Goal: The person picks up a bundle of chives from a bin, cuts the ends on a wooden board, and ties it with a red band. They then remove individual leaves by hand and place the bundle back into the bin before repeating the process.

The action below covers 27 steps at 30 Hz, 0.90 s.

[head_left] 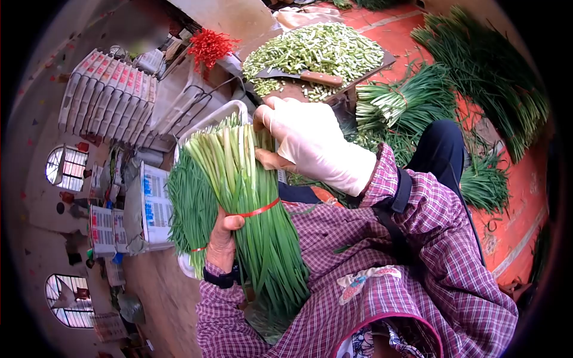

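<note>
A thick bundle of green chives [256, 238], tied with a red band [258, 210], is held upright in front of my chest. My left hand [222, 241], bare and wearing a dark watch, grips the bundle at the band. My right hand [307, 146], in a white glove, closes over the pale stem ends at the top of the bundle. A second bunch of chives [190, 206] lies just behind, against a white tray [222, 114].
A chopping board [364, 74] holds a heap of chopped chive pieces [316, 51] and a wooden-handled cleaver [301, 74]. More chive bundles [406, 104] lie on the red floor at right. Red bands [210, 46] and stacked cartons [110, 95] are at left.
</note>
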### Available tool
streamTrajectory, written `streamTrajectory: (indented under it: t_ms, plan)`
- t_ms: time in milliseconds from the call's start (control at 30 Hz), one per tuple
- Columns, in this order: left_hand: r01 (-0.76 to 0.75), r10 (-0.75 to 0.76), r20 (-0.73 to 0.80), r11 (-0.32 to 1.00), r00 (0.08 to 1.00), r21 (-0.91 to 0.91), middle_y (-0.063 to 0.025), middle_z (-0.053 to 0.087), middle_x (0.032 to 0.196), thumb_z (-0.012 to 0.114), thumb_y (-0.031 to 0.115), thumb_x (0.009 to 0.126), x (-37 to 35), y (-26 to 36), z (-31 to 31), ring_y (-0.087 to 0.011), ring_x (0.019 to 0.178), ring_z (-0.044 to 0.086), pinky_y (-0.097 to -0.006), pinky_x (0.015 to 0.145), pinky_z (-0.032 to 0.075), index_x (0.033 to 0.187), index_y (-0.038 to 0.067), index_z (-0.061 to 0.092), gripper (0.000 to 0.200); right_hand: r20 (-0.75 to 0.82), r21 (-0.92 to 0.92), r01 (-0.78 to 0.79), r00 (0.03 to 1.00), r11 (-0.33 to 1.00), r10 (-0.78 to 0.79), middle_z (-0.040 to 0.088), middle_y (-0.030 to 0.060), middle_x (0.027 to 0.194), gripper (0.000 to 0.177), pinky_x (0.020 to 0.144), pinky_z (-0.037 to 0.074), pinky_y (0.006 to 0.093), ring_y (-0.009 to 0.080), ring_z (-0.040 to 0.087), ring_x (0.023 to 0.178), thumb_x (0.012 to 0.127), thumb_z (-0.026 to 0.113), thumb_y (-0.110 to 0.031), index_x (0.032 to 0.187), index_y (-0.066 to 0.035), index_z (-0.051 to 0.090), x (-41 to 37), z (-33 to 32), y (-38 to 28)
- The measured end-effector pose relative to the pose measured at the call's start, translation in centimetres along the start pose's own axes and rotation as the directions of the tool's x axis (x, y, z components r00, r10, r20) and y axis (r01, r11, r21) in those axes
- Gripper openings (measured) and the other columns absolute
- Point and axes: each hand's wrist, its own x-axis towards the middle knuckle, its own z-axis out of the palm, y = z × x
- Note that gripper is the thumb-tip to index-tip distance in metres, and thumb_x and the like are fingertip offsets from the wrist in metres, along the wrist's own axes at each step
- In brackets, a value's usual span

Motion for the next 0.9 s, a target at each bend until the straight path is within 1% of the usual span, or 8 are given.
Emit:
streamTrajectory:
  t_ms: [267,400,467,500,533,633,667,900]
  plan:
    - [0.054,-0.053,0.011,0.997,0.999,-0.052,-0.0145,0.057,0.128,0.073,0.031,0.062,-0.1,-0.3,-0.1,-0.0278,0.112,0.061,-0.0383,0.095,0.054,0.143,0.002,0.040,0.092,0.130,-0.099,0.105,0.987,0.990,-0.092,0.058,0.0091,0.074,0.027,0.057,0.049,0.0401,0.0293,0.062,0.067,0.073,0.070,-0.025,0.086,-0.006,0.058,1.4,1.1,1.6]
    - [0.066,-0.069,-0.026,0.993,0.997,-0.100,-0.0155,0.060,0.122,0.073,0.033,0.065,-1.1,-0.6,0.4,-0.0269,0.103,0.065,-0.0376,0.085,0.059,0.139,-0.001,0.043,0.086,0.278,-0.204,-0.054,0.954,0.978,0.110,0.064,0.0111,0.075,0.017,0.060,0.052,0.0415,0.0307,0.066,0.068,0.076,0.065,-0.020,0.086,-0.007,0.064,4.2,0.2,4.7]
    - [0.082,-0.090,-0.050,0.986,0.995,-0.146,-0.0157,0.061,0.120,0.073,0.034,0.067,-1.7,-0.8,0.7,-0.0266,0.101,0.066,-0.0374,0.083,0.060,0.138,-0.002,0.045,0.084,0.124,-0.317,-0.179,0.966,0.931,0.228,0.065,0.0107,0.078,0.012,0.063,0.052,0.0416,0.0306,0.066,0.071,0.080,0.062,-0.015,0.089,-0.009,0.066,3.6,1.5,9.4]
    - [0.054,-0.067,-0.082,0.986,0.994,-0.158,-0.0162,0.062,0.118,0.073,0.035,0.067,-1.9,-0.7,1.0,-0.0264,0.098,0.066,-0.0371,0.081,0.060,0.136,-0.002,0.046,0.083,-0.041,-0.284,-0.105,0.994,0.953,0.097,0.066,0.0127,0.070,0.013,0.061,0.054,0.0405,0.0289,0.068,0.066,0.083,0.057,-0.012,0.081,-0.006,0.068,2.5,1.1,10.2]
    - [0.024,-0.045,-0.118,0.985,0.992,-0.173,-0.0167,0.063,0.117,0.073,0.036,0.067,-1.9,-0.8,1.1,-0.0263,0.095,0.067,-0.0368,0.079,0.061,0.134,-0.003,0.047,0.082,-0.055,-0.186,-0.142,0.989,0.972,0.134,0.067,0.0113,0.073,0.013,0.065,0.054,0.0372,0.0256,0.069,0.069,0.085,0.056,-0.011,0.086,-0.007,0.068,1.8,0.2,9.3]
    - [0.041,-0.053,-0.076,0.988,0.996,-0.152,-0.0176,0.064,0.114,0.074,0.037,0.067,-1.3,-1.4,-0.6,-0.0263,0.092,0.068,-0.0368,0.075,0.062,0.133,-0.004,0.048,0.082,0.254,0.391,-0.481,0.876,0.785,0.410,0.069,0.0098,0.079,0.011,0.068,0.054,0.0329,0.0228,0.068,0.072,0.089,0.058,-0.010,0.095,-0.007,0.066,-0.6,-0.9,5.2]
    - [0.044,-0.056,-0.075,0.988,0.996,-0.151,-0.0176,0.064,0.114,0.074,0.037,0.067,-1.1,-1.6,-0.8,-0.0263,0.092,0.068,-0.0368,0.075,0.062,0.133,-0.004,0.048,0.082,0.178,0.416,-0.378,0.926,0.827,0.333,0.069,0.0091,0.077,0.010,0.068,0.053,0.0324,0.0215,0.068,0.071,0.090,0.062,-0.013,0.095,-0.006,0.066,-1.9,-0.6,4.0]
    - [0.061,-0.075,-0.065,0.979,0.995,-0.195,-0.0172,0.065,0.115,0.077,0.042,0.066,-1.0,-2.1,-0.9,-0.0263,0.093,0.069,-0.0372,0.076,0.062,0.133,-0.004,0.049,0.085,0.341,0.698,-0.492,0.867,0.520,0.362,0.066,0.0043,0.070,0.012,0.054,0.048,0.0266,0.0114,0.061,0.055,0.084,0.069,-0.013,0.092,-0.004,0.067,-4.4,1.8,-0.1]
